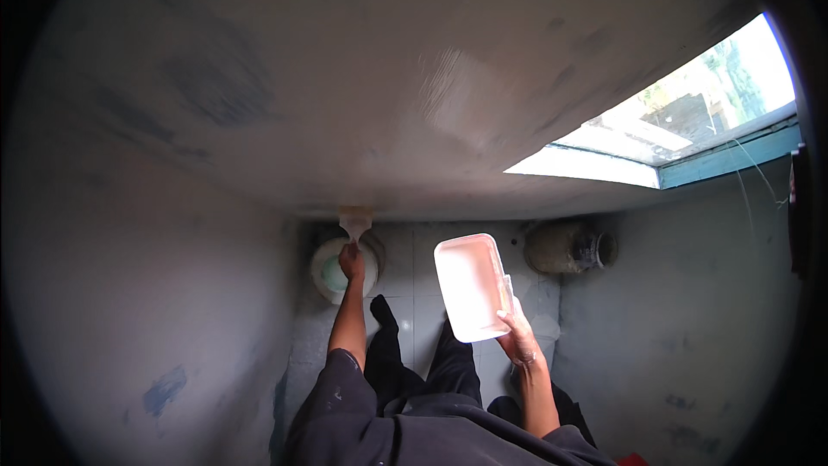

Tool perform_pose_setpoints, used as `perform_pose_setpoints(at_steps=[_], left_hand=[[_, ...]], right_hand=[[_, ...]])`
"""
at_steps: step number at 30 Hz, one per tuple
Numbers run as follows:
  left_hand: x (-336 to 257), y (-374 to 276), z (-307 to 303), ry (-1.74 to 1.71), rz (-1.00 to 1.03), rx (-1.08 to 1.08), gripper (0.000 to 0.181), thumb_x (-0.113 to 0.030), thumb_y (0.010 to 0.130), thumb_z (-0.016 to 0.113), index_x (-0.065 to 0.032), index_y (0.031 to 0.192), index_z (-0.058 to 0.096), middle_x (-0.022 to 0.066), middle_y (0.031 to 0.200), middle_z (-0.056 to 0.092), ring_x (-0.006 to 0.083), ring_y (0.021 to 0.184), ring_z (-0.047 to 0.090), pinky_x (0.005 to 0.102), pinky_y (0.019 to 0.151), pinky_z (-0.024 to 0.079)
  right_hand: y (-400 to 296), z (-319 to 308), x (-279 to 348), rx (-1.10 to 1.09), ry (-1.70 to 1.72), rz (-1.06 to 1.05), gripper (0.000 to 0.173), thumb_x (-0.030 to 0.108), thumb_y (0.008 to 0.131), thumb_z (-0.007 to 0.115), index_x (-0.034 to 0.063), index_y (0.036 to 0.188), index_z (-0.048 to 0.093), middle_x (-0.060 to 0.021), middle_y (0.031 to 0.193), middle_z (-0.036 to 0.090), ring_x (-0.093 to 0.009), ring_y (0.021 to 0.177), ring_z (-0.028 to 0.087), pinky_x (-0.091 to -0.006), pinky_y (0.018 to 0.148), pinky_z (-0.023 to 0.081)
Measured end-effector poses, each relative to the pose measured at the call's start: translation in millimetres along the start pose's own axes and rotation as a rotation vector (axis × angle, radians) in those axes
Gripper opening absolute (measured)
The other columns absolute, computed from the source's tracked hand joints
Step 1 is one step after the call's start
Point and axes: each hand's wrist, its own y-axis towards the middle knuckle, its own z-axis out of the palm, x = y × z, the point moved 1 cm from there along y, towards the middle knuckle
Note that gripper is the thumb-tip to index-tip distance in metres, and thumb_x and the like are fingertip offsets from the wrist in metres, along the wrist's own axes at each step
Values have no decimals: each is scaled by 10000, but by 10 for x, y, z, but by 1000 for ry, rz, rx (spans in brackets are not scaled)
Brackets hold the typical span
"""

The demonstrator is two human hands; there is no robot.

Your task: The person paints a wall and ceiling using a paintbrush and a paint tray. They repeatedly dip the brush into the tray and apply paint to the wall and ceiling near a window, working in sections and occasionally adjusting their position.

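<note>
My left hand (351,261) grips the handle of a wide putty knife (355,221), its arm reaching forward. The blade is at the plastered wall (362,110) in front of me; whether it touches cannot be told. My right hand (516,335) holds a shallow white plastic tub (471,288) by its right side, thumb over the rim. Bright light washes out the inside of the tub, so its contents cannot be made out. White smears mark my right wrist. On the wall ahead, a pale streaked patch (453,87) stands out from the grey coat.
Below my left hand, a round bucket (317,278) with pale green inside stands on the tiled floor (404,272). A dirty cylindrical container (556,247) is near the right corner. A blue-framed window (724,155) opens at right. Walls rise close on the left (162,285) and right (660,298).
</note>
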Motion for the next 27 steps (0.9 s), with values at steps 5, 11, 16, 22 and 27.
perform_pose_setpoints(at_steps=[5, 11, 16, 22, 27], left_hand=[[586, 211, 392, 274, -224, 56, 584, -483, 965, 536, 74, 935, 706, 332, 972, 675, 484, 986, 650, 539, 828, 470], [-214, 396, 259, 268, -190, 76, 569, -449, 977, 524, 86, 902, 704, 310, 898, 692, 497, 902, 657, 544, 789, 462], [-161, -185, -132, -108, 7, -2, 468, -355, 1000, 552, 65, 819, 656, 201, 698, 630, 332, 647, 586, 461, 653, 433], [-35, -233, -118, -69, 126, -80, 442, -315, 1002, 555, 53, 765, 624, 217, 691, 597, 329, 650, 584, 464, 655, 431], [174, 157, 306, 237, -139, 26, 463, -376, 961, 572, 57, 876, 712, 308, 907, 679, 469, 906, 667, 540, 788, 465]], right_hand=[[38, -65, -40, 10, -15, 16, 777, 291, 870, 723, 34, 1454, 280, -157, 1425, 404, -282, 1341, 424, -472, 1109, 368], [58, -35, -42, 23, 32, 0, 745, 263, 888, 710, 33, 1455, 285, -156, 1418, 412, -275, 1342, 426, -467, 1108, 372], [60, -47, -65, 45, 35, 1, 727, 254, 899, 702, 29, 1452, 287, -155, 1415, 413, -277, 1342, 424, -468, 1110, 370], [84, -114, -121, 72, 48, 26, 758, 246, 902, 708, 29, 1469, 254, -158, 1438, 379, -276, 1350, 412, -468, 1121, 364], [107, -149, -159, 34, 38, 53, 797, 301, 860, 734, 41, 1480, 306, -134, 1455, 408, -257, 1353, 414, -437, 1110, 369]])
